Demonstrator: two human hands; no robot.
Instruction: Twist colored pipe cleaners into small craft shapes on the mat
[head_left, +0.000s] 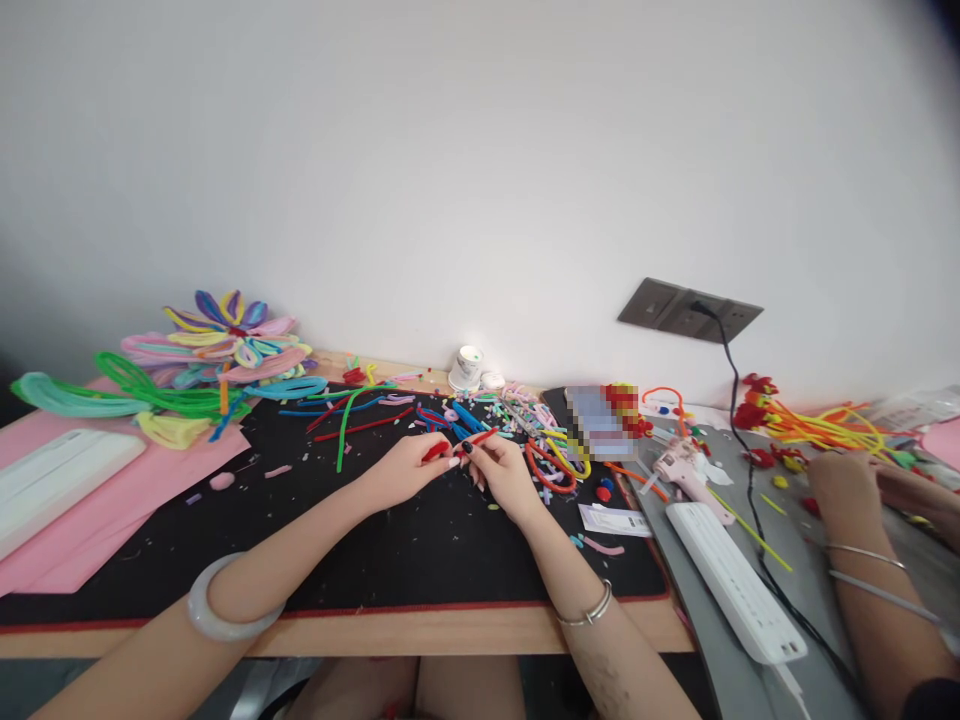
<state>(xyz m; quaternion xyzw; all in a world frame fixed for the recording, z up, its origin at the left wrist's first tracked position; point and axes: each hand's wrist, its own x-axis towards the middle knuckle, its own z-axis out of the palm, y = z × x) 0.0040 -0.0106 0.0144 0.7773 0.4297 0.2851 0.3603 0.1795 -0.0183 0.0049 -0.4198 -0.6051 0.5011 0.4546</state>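
Over the middle of the black mat point(300, 550) my two hands meet, fingertips close together. My left hand point(411, 470) is closed on a red pipe cleaner point(435, 452), part of which shows between thumb and fingers. My right hand point(496, 475) pinches the same red piece, and a short red end point(486, 437) sticks out past its fingers. Whether this is one bent pipe cleaner or two pieces I cannot tell. Just behind the hands lie blue pipe cleaners point(469, 418) and many small cut scraps. A green pipe cleaner point(343, 430) lies left of them.
Pipe-cleaner flowers point(236, 340) lie on pink paper point(150, 520) at the left. A paper cup point(466, 370) stands by the wall. Rightward are a phone point(596, 420), a pink glue gun point(686, 472), a power strip point(735, 580), a black cable point(750, 480) and another person's hands point(844, 490).
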